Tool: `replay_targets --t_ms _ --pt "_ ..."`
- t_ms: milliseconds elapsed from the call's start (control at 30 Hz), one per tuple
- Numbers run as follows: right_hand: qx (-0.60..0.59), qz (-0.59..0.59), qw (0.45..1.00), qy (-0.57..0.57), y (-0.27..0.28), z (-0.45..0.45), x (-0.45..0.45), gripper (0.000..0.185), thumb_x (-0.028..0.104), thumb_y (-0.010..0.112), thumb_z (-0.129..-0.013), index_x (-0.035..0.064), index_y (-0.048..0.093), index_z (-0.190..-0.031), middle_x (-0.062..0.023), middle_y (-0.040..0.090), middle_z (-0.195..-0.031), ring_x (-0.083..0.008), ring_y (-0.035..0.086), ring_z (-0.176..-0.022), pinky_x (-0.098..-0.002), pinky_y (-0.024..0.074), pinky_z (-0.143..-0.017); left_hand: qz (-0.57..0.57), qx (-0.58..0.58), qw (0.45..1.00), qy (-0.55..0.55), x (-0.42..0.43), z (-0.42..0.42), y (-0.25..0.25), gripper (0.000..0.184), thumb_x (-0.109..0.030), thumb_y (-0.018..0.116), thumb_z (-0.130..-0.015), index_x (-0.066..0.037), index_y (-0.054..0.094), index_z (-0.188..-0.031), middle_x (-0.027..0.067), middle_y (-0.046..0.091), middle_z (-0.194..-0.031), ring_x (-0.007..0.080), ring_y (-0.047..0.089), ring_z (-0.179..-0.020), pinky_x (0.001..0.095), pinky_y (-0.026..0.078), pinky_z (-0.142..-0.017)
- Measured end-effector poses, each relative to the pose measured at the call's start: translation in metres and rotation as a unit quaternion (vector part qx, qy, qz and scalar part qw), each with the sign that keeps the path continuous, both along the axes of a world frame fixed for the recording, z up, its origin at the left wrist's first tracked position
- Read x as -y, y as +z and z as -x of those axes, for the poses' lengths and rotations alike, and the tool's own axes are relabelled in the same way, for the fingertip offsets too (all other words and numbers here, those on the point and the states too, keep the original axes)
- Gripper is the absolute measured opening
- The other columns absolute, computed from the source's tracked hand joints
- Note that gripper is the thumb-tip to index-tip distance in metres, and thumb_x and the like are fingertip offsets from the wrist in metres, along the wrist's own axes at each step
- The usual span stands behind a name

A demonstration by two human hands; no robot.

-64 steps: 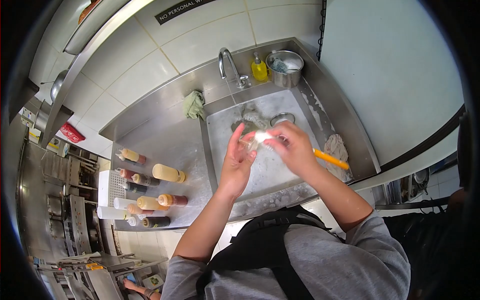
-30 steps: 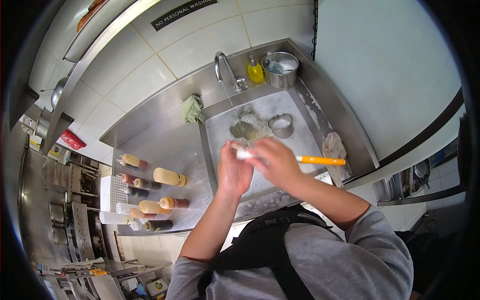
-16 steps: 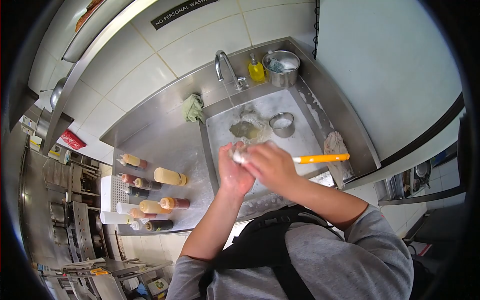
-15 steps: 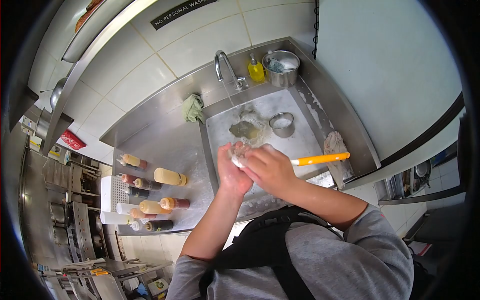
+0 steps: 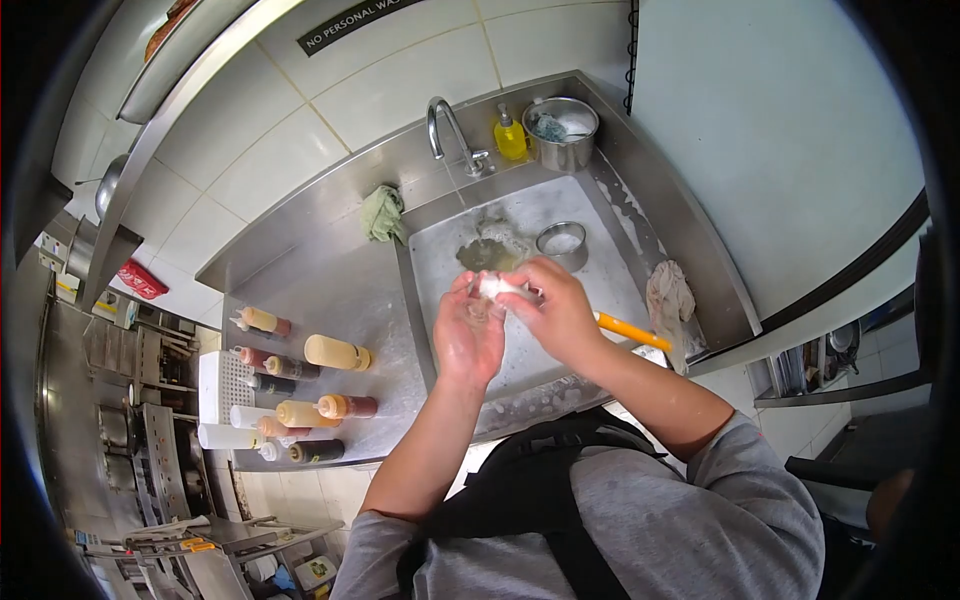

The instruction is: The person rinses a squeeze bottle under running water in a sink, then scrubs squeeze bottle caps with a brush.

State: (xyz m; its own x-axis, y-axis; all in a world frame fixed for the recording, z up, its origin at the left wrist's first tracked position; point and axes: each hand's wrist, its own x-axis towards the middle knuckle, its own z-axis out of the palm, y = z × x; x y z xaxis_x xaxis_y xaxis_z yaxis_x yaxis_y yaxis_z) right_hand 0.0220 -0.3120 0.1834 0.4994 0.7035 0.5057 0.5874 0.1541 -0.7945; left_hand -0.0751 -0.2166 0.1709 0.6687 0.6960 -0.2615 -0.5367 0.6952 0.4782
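Note:
My right hand (image 5: 556, 312) is closed around an orange-handled brush (image 5: 635, 331); the handle sticks out to the right past my wrist. The white, foamy end shows between my hands, too soapy to make out fully. My left hand (image 5: 466, 340) is turned palm up, its fingers curled around a small, clear-looking piece that foam and fingers mostly hide. Both hands are above the near part of a sink basin (image 5: 580, 350) of soapy water. Beyond them a round metal cup (image 5: 562, 240) sits in the suds.
Behind the basin stand a faucet (image 5: 450, 135), a yellow soap bottle (image 5: 510, 138) and a metal pot (image 5: 562, 150). A green cloth (image 5: 382, 213) lies left of the basin, a pale rag (image 5: 668, 300) on its right edge. Several squeeze bottles (image 5: 338, 353) crowd the left counter.
My hands have moved slightly apart and the right one is higher, uncovering the white foamy end. The orange handle has drawn left and now slants down to the right.

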Motion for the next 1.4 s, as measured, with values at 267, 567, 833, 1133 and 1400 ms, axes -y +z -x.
replay_targets --t_ms 267,567,833,1133,1400 --pt "-0.012 0.022 0.999 0.020 -0.003 0.008 0.002 0.020 0.016 0.070 -0.076 0.0044 0.061 -0.090 -0.0095 0.057 -0.083 -0.0266 0.058 -0.072 -0.0338 0.0458 -0.062 -0.081 0.001 0.997 0.006 -0.002 0.001 0.005 0.019 -0.013 0.041 -0.091 -0.003 0.051 -0.103 0.0125 0.057 -0.104 0.0245 0.055 -0.100 0.0362 0.043 -0.090" --pt "-0.028 0.034 0.999 0.022 0.004 -0.003 0.006 0.020 0.017 0.068 -0.078 0.0049 0.065 -0.094 -0.0100 0.059 -0.084 -0.0288 0.058 -0.072 -0.0357 0.0460 -0.064 -0.202 -0.063 0.977 0.004 0.002 0.004 0.014 0.027 -0.015 0.036 -0.093 0.002 0.051 -0.109 0.0151 0.059 -0.107 0.0245 0.055 -0.103 0.0358 0.042 -0.093" --pt "0.005 0.030 0.999 0.014 0.001 0.004 0.004 0.019 0.017 0.068 -0.079 0.0058 0.065 -0.093 -0.0092 0.059 -0.087 -0.0284 0.059 -0.076 -0.0358 0.0469 -0.067 -0.248 -0.067 0.966 0.025 0.001 0.001 0.006 0.028 -0.008 0.035 -0.092 0.004 0.051 -0.111 0.0183 0.058 -0.112 0.0263 0.054 -0.108 0.0368 0.040 -0.097" --pt "-0.026 0.026 0.999 0.039 -0.023 0.000 -0.009 0.020 0.009 0.069 -0.079 0.0030 0.064 -0.098 -0.0096 0.059 -0.085 -0.0208 0.057 -0.068 -0.0291 0.0474 -0.060 -0.253 -0.100 0.962 0.028 -0.004 -0.003 -0.006 0.024 -0.008 0.041 -0.093 0.001 0.054 -0.111 0.0145 0.059 -0.111 0.0216 0.053 -0.109 0.0320 0.041 -0.095" --pt "0.231 0.270 0.915 -0.189 -0.140 -0.185 -0.022 0.026 0.003 0.048 -0.085 -0.0013 0.057 -0.108 -0.0220 0.057 -0.101 -0.0384 0.055 -0.094 -0.0433 0.0449 -0.084 -0.117 -0.237 0.961 0.083 -0.043 0.049 -0.088 0.018 -0.016 0.050 -0.092 -0.011 0.057 -0.108 0.0009 0.053 -0.082 0.0127 0.054 -0.078 0.0262 0.044 -0.069"
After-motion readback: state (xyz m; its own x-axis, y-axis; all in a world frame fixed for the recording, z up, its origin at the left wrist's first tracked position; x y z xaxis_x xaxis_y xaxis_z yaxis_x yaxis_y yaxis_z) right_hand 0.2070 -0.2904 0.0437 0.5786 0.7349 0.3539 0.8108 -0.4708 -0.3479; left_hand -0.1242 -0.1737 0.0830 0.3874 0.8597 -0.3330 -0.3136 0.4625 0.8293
